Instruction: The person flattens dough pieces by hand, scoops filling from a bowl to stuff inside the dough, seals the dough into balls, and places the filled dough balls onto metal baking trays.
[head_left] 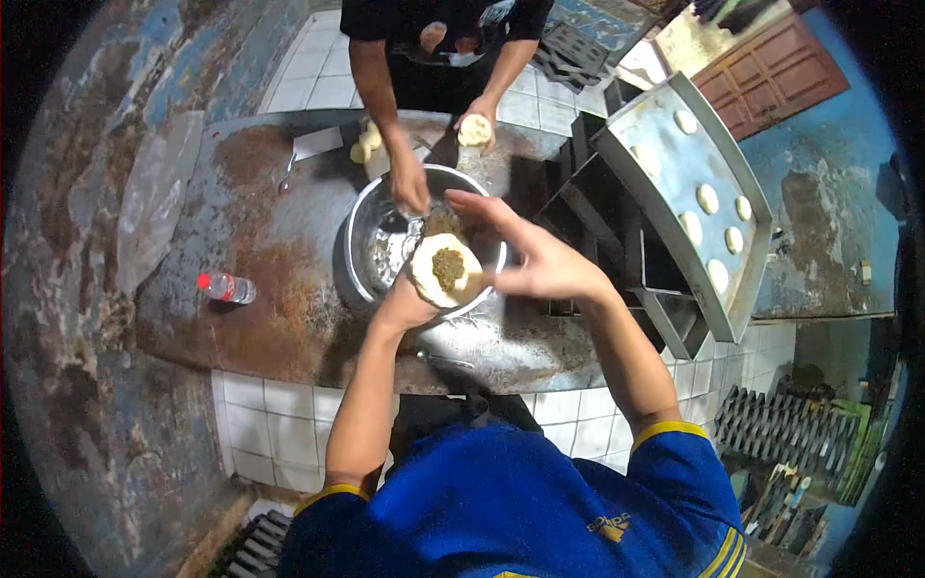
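Note:
My left hand (405, 306) holds a flat round of pale dough (431, 286) from below, with a brown-green filling (448, 269) heaped on its middle. The dough is over the near part of a metal bowl (359, 252). To its right is my right hand (540, 260), its fingers spread apart and curved, near the dough's right edge. Whether a fingertip touches the dough is blurred. Across the table, a co-worker's hand (410, 183) reaches into the bowl, and the other hand (488, 114) holds a piece of dough (474, 130).
A worn table (260, 328) carries a red-capped bottle (231, 288) at left, dough pieces (363, 147) beyond the bowl, and a metal utensil (445, 360) at the near side. To the right, a metal tray (665, 125) with several dough rounds rests on a dark rack (593, 207).

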A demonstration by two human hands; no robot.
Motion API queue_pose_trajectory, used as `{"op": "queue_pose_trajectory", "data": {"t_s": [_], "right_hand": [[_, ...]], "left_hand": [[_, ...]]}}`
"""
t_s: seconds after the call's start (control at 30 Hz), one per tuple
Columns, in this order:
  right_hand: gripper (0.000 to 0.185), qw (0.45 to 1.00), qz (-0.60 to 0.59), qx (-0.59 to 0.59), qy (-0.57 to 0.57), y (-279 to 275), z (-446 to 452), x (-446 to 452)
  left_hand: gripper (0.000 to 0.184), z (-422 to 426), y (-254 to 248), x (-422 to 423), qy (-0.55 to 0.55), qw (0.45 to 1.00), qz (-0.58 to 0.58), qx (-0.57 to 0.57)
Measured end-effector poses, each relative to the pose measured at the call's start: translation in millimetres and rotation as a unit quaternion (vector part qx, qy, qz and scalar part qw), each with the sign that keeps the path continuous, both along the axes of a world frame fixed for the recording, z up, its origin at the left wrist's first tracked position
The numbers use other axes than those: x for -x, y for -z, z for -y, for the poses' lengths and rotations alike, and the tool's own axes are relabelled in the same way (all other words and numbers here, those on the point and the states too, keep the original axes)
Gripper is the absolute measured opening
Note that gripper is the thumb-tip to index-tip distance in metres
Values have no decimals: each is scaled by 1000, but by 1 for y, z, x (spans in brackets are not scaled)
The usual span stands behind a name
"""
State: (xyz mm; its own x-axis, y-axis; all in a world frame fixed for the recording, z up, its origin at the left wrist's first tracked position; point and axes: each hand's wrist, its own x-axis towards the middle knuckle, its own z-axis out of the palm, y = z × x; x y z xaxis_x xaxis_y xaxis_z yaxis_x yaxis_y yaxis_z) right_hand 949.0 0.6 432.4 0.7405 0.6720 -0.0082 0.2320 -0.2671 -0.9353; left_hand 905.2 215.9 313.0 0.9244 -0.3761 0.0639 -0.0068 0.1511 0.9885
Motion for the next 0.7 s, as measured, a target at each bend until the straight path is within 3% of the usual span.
{"op": "queue_pose_trajectory", "data": {"t_s": [0.07,0.13,0.2,0.3,0.37,0.4,0.47,0.53,0.63,0.67,0.7], "right_hand": [[115,958,247,142,-31,-34,-1,22],[114,936,272,221,-32,-48,-2,39],[90,933,277,231,-4,-50,7,47],[59,971,224,72,46,-54,33,60],[44,977,201,44,64,-56,53,73],[39,980,182,22,72,-54,64,82],[25,975,188,-32,113,-49,87,99],[22,972,166,-60,154,-57,113,119],[16,963,118,-124,209,-52,147,154],[15,959,111,-136,223,-52,158,165],[26,969,7,-133,210,-58,174,178]], "left_hand": [[56,7,-12,0,24,999,5,29],[59,17,-51,3,52,997,-1,-50],[71,24,-52,-3,137,983,-37,-118],[64,33,-64,3,170,978,2,-120],[60,46,-98,20,164,978,56,-119],[67,55,-98,26,182,983,29,-28],[74,75,-127,45,176,981,40,-71],[69,97,-130,65,174,984,-20,18],[58,140,-133,95,136,991,-21,-3],[43,158,-126,103,97,995,0,-4],[29,176,-122,112,57,998,21,-3]]}}
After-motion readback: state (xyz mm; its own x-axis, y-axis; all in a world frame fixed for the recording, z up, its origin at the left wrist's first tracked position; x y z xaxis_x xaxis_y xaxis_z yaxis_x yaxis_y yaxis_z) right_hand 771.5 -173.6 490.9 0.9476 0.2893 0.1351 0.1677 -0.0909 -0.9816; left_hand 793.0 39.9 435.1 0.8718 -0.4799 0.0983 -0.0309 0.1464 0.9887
